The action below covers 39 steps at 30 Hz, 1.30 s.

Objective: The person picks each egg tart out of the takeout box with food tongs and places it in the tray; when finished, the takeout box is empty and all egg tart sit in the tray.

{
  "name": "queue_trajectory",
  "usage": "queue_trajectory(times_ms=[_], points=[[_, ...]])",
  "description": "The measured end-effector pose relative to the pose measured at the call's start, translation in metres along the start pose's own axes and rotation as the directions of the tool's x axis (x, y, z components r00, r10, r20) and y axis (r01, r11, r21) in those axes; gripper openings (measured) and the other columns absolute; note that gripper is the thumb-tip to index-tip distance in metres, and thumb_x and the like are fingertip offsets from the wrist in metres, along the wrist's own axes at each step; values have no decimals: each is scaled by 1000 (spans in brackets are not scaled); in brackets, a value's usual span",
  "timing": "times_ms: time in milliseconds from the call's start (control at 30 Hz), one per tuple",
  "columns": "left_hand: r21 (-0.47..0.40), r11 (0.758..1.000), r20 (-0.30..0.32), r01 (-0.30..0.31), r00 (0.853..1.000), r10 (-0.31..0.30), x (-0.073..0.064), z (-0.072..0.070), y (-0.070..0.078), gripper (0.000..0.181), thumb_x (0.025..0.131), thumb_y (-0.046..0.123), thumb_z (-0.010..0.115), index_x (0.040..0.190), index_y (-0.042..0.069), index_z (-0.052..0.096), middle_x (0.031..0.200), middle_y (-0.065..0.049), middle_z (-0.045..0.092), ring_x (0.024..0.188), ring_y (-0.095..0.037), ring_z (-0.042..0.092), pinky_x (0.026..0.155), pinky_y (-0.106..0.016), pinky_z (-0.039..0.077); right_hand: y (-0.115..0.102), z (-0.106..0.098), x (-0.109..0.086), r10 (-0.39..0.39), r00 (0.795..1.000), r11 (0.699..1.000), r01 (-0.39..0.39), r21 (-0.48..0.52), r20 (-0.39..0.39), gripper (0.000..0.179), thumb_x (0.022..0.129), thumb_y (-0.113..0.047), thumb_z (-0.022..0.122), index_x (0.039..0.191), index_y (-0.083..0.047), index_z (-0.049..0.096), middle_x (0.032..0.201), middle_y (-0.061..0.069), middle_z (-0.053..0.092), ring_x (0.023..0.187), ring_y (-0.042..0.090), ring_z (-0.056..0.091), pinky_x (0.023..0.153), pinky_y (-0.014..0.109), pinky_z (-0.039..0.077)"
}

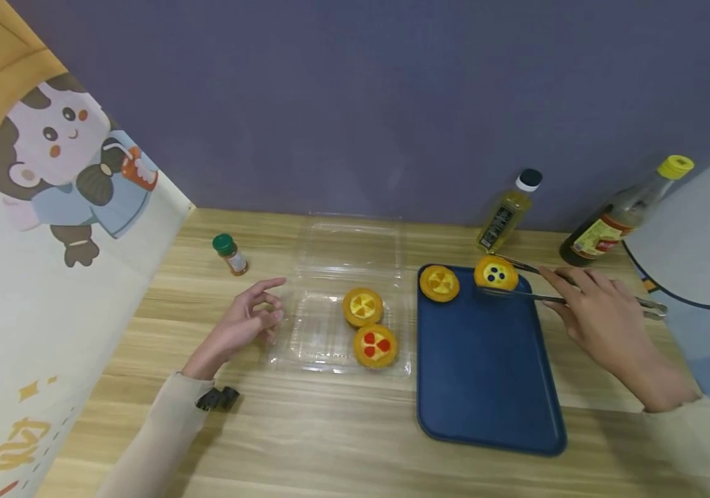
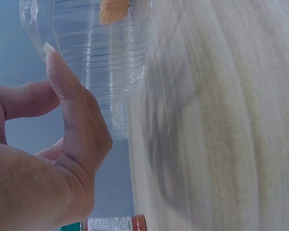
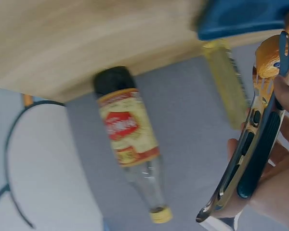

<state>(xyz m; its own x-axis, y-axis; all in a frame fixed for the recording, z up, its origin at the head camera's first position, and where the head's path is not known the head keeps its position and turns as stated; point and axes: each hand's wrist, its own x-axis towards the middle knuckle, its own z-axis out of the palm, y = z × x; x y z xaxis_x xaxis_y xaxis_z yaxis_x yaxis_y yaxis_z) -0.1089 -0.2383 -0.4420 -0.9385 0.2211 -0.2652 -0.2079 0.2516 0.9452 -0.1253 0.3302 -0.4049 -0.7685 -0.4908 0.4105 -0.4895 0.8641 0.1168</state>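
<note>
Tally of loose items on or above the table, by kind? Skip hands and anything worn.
Tarts: 4
Tall bottles: 2
Small green-capped jar: 1
Blue tray: 1
Clear plastic container: 1
Tongs: 1 pair
Total: 10

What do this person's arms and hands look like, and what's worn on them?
The left sleeve and right sleeve are long, plain and cream-coloured, ending near the wrists. A small, blocky black piece sits at the left sleeve's end; what it is, I can't tell. The left hand and right hand wear no gloves.
</note>
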Motion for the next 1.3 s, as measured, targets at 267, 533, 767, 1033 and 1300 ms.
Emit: queue_trajectory(times_ms=[267,533,767,1033,1300], points=[[-4,1000,1,1,1000,-1,-1,-1,0,71,98,-4,57,163,7,30,122,-19,49,82,-18,61,62,-30,62,15,10,-19,26,999,999,-27,29,47,57,85,-12,81,139,-7,65,117,21,70,97,44,63,59,54,49],[-4,1000,4,1,1000,-1,-1,-1,-1,70,99,-2,56,163,8,30,121,-17,49,84,-18,61,62,-30,62,17,17,-25,65,991,996,-72,59,117,61,78,-8,87,136,-3,66,116,21,69,98,44,62,61,58,49],[-9,1000,2,4,1000,-4,0,-1,-1,71,98,-3,57,163,8,30,121,-17,49,86,-20,61,62,-30,62,18,18,-25,80,986,993,-91,73,144,61,80,-8,86,138,-3,65,117,23,68,98,44,62,61,57,48],[-10,1000,2,7,1000,-7,0,-1,0,71,98,-3,57,163,8,30,121,-18,49,84,-21,61,61,-29,62,17,15,-23,76,987,994,-86,61,141,68,76,-9,89,140,-5,64,119,23,67,100,45,61,59,53,46],[-6,1000,-1,8,1000,-8,-1,-1,0,70,100,-2,57,163,9,30,122,-19,50,82,-20,62,61,-29,62,16,9,-22,78,987,995,-87,57,142,70,75,-9,89,140,-6,63,120,23,67,101,45,61,60,54,44]])
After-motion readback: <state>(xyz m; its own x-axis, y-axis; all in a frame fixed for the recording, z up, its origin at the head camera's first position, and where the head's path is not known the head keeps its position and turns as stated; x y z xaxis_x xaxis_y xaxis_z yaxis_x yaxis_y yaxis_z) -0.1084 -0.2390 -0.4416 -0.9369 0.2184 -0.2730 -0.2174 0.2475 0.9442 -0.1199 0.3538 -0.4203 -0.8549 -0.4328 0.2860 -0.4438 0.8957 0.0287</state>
